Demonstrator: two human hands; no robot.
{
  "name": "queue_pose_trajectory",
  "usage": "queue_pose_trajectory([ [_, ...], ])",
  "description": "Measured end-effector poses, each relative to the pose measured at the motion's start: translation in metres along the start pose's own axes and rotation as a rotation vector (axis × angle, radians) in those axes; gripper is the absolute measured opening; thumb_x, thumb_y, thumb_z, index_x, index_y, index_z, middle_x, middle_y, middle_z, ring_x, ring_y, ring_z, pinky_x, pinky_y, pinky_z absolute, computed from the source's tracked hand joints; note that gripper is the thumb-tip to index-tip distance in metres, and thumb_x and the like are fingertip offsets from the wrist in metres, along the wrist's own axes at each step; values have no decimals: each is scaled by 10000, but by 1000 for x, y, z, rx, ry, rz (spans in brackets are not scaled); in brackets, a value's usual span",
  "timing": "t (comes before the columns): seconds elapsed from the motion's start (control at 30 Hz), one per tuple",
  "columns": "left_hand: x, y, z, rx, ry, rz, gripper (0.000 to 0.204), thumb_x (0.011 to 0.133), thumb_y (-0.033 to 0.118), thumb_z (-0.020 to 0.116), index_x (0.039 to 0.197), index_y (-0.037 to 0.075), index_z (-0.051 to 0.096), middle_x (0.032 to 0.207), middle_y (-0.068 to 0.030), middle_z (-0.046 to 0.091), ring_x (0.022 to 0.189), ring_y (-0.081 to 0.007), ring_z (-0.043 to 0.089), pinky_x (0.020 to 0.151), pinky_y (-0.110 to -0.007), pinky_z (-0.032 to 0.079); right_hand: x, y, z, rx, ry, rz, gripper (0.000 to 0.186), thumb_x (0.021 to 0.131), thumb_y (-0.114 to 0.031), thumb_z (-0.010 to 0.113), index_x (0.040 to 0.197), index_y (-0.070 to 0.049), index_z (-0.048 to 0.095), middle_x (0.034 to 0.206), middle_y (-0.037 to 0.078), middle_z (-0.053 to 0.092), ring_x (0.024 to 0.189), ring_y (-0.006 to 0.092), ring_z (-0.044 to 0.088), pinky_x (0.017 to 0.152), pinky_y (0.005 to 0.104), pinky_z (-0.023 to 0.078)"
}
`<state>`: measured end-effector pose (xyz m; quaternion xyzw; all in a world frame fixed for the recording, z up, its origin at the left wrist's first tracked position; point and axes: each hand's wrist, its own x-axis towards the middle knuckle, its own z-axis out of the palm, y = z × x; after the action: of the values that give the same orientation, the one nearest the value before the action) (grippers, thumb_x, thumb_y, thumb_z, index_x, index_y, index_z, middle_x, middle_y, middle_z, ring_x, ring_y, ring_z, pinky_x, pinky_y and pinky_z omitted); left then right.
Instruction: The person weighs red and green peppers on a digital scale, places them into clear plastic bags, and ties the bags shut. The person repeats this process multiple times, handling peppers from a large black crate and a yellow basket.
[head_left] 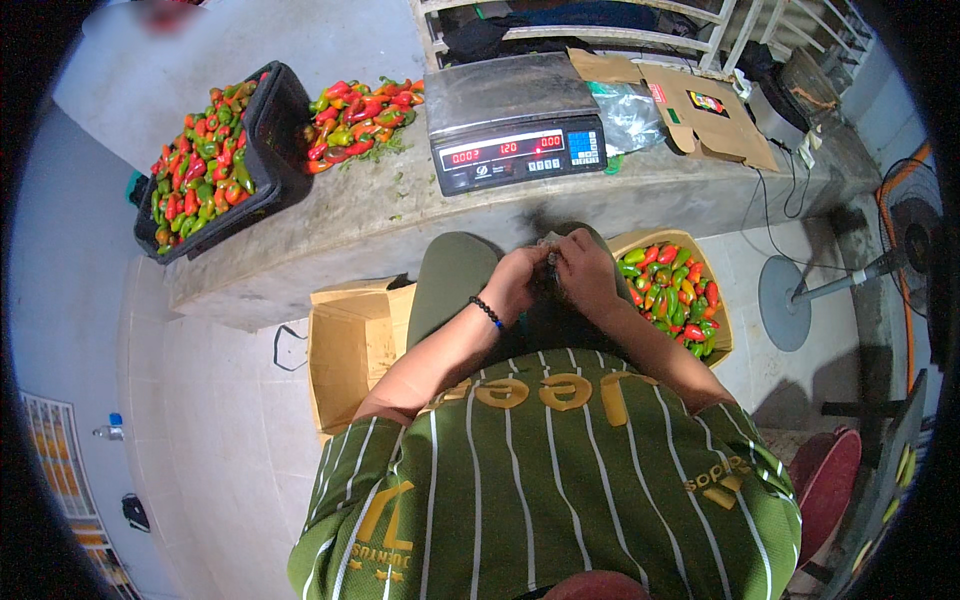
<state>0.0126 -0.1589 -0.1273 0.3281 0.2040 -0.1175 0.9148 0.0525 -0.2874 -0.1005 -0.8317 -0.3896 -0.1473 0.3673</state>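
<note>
Both hands meet over my lap, between my knees. My left hand [513, 284] is closed, its fingertips pinched against the other hand. My right hand [587, 268] is closed too, with fingers curled inward. Between the fingertips shows a bit of something small and whitish grey [550, 243], too small to name. A dark beaded bracelet [487, 311] circles my left wrist. Right of my right knee stands a cardboard box [730, 335] of red, green and orange peppers [672, 292]. Another cardboard box [335, 345], open at the top, stands left of my left knee.
On the concrete ledge ahead sit a digital scale [512, 125], a dark crate [275, 130] tilted with peppers, a loose pepper pile [360, 115], a clear plastic bag [628, 115] and flattened cardboard [712, 115]. A fan [785, 300] stands at right, with cables nearby.
</note>
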Motion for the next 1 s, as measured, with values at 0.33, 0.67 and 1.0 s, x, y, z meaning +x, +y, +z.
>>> queue_pose_trajectory([
  [0.33, -13, -3, 11, 55, -109, 137, 205, 889, 160, 431, 941, 19, 570, 894, -68, 606, 839, -181, 567, 765, -323, 450, 0, 2, -2, -13, 7, 14, 98, 758, -155, 550, 805, -70, 537, 775, 123, 524, 699, 328, 555, 620, 411, 467],
  [0.67, -5, -8, 3, 415, -18, 365, 150, 852, 134, 473, 887, 19, 562, 806, -63, 601, 722, -165, 545, 663, -298, 440, 14, -6, -5, -250, -265, 111, 142, 730, -152, 496, 821, -44, 513, 823, 151, 555, 771, 340, 565, 687, 436, 466],
  [1.0, -18, 0, 14, 985, 50, 714, 236, 794, 46, 527, 1026, 9, 544, 939, -115, 567, 870, -196, 556, 765, -290, 440, 6, 8, -11, -58, -236, 145, 189, 749, -186, 521, 827, -17, 488, 828, 200, 547, 794, 370, 548, 696, 471, 439],
])
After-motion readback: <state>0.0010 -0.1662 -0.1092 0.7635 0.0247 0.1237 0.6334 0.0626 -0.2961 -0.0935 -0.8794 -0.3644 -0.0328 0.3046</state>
